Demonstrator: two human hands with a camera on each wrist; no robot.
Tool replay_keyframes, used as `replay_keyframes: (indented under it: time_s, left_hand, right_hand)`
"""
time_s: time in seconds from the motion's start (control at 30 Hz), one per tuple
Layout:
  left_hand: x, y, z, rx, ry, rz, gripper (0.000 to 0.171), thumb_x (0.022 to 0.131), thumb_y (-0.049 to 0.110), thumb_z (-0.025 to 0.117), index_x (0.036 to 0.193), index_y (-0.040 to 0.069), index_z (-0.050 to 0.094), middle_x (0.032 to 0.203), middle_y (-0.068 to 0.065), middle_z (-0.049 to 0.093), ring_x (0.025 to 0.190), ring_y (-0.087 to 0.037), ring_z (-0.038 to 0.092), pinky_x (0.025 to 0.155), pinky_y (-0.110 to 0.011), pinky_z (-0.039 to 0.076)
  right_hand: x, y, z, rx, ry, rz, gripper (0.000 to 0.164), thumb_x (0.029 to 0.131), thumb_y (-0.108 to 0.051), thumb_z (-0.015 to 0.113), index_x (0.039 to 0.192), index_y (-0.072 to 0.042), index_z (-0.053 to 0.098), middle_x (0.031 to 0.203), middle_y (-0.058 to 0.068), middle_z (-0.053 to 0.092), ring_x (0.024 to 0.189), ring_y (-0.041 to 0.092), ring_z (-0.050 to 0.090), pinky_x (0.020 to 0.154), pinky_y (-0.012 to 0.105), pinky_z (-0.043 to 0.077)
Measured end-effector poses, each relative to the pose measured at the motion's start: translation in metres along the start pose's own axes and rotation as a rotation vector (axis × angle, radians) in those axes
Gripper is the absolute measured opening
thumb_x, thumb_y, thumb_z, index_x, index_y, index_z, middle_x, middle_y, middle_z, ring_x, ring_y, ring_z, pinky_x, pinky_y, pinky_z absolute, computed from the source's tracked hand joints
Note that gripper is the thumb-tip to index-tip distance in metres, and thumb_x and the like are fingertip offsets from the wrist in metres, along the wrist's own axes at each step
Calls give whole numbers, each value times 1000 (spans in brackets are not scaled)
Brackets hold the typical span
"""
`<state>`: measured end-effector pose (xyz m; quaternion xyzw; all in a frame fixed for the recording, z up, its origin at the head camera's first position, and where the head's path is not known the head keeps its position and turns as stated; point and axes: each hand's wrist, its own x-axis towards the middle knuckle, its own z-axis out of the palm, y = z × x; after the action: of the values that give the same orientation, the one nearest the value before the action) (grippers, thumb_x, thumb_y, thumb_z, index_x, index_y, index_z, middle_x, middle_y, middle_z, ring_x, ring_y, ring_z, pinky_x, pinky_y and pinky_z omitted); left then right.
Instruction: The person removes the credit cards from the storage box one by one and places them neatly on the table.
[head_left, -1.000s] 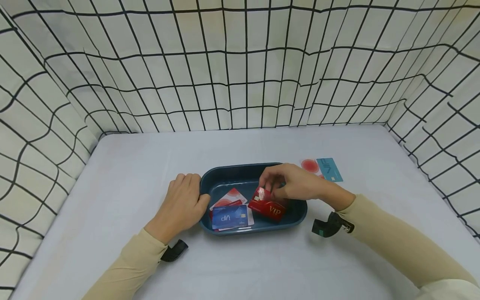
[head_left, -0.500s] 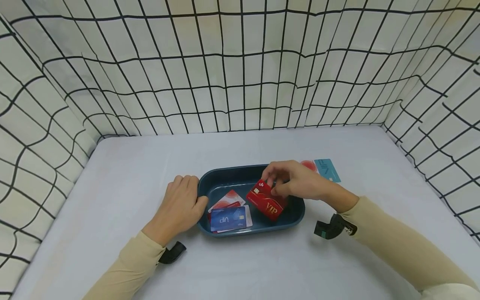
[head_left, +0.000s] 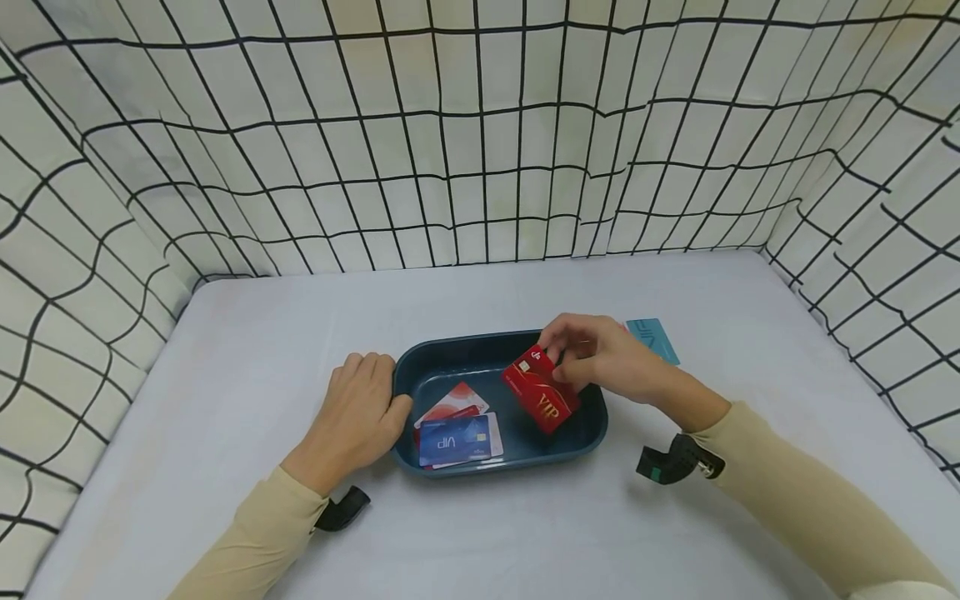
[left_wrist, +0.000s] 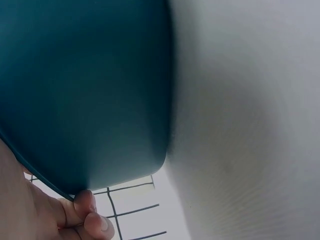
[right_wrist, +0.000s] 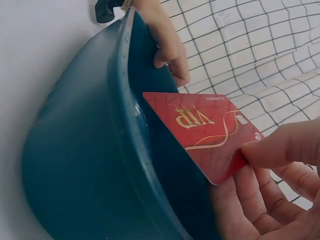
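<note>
My right hand pinches a red VIP card between thumb and fingers, holding it tilted above the right part of a dark teal tray. Gold lettering and a chip show on the card's face in the right wrist view, where it overlaps the tray's rim. At the tray's left end, my left hand grips the rim, its fingertips bent at the edge in the left wrist view. Inside the tray, on the left, a blue VIP card overlaps other cards, among them a red-and-white one.
A light blue card lies on the white table behind my right wrist, with a sliver of another card beside it. Black netting over white walls closes off the back and both sides. Each wrist bears a black camera mount.
The red VIP card has risen and shifted slightly right in my right hand, turning its face more into view. My left hand stays on the tray's end.
</note>
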<state>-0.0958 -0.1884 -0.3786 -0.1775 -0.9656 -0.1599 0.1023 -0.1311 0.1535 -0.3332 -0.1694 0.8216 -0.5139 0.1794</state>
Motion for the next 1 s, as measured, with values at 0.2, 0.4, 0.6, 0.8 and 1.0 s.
replay_keyframes:
  time_s: [0.2,0.4,0.6,0.8,1.0]
  left_hand:
    - [-1,1,0,27,2,2,21,88,19,50,96,1,55,83,-9,51,84,-26,42,75,-37,30]
    - [0,1,-2,59,17,26,19,87,20,52,93,1,54,81,-8,49,82,-25,41,74,-37,30]
    - [1,1,-3,65,5,22,18,87,19,53,91,2,53,79,-8,48,82,-25,41,74,-37,30]
    - [1,0,-3,57,-22,-2,18,88,20,52,91,2,53,80,-8,48,82,-26,41,75,-37,29]
    - [2,1,-1,42,-32,-16,19,88,20,51,94,2,53,81,-8,49,83,-26,41,75,-37,28]
  right_hand:
    - [-7,5,-9,61,45,-11,34,91,-4,61,125,-10,60,111,14,61,100,29,66,78,39,62]
    - [-14,8,-20,80,98,18,37,90,-8,65,126,-12,60,111,15,62,97,30,66,77,38,62]
    - [-21,13,-31,68,156,21,39,88,-10,68,126,-12,60,113,15,62,100,30,66,77,38,62]
    - [-26,17,-44,55,219,35,37,92,-12,66,128,-13,59,115,11,58,113,30,61,80,35,62]
    - [-32,22,-57,31,288,39,34,97,-15,64,130,-13,57,116,6,57,113,29,58,79,33,61]
